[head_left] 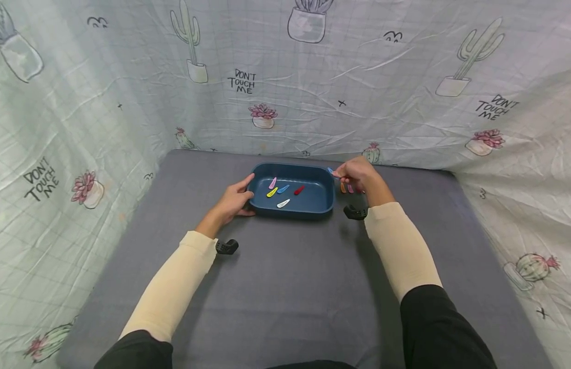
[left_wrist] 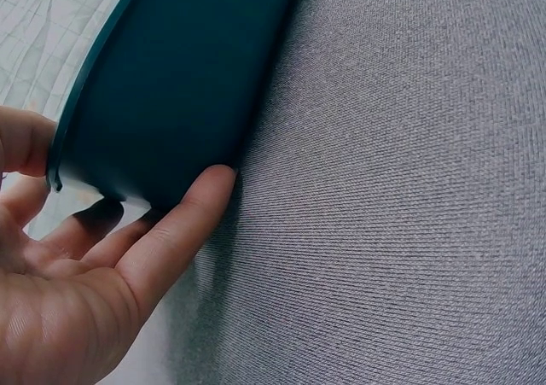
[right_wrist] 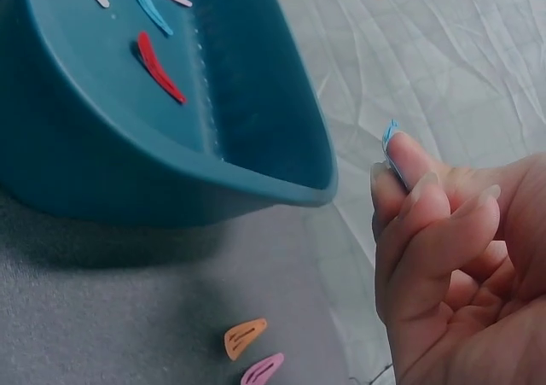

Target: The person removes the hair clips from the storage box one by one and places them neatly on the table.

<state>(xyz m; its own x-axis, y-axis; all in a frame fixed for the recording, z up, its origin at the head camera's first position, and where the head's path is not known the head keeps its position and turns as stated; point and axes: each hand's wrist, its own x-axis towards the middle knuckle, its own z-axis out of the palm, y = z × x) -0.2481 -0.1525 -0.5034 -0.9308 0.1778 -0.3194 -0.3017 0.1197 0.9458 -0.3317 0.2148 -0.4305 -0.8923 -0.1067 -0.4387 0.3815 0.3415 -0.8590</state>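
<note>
A dark blue rectangular tub [head_left: 292, 211] holds several snap hair clips: a pink one [head_left: 272, 183], a yellow one [head_left: 272, 192], a blue one [head_left: 283, 189], a red one [head_left: 299, 190] and a white one [head_left: 283, 203]. At its left end my left hand [head_left: 232, 200] grips it, thumb at the rim and fingers against the outer wall [left_wrist: 162, 86]. Just off the right rim, my right hand [head_left: 359, 173] pinches another blue hair clip [right_wrist: 390, 136] between thumb and index finger; its tip sticks out past the fingertips.
Beside the tub's right end, partly under my right hand, an orange hair clip [right_wrist: 245, 338] and a pink one [right_wrist: 262, 370] lie on the grey tabletop [head_left: 285, 287]. A cactus-print cloth [head_left: 359, 77] hangs behind and at both sides.
</note>
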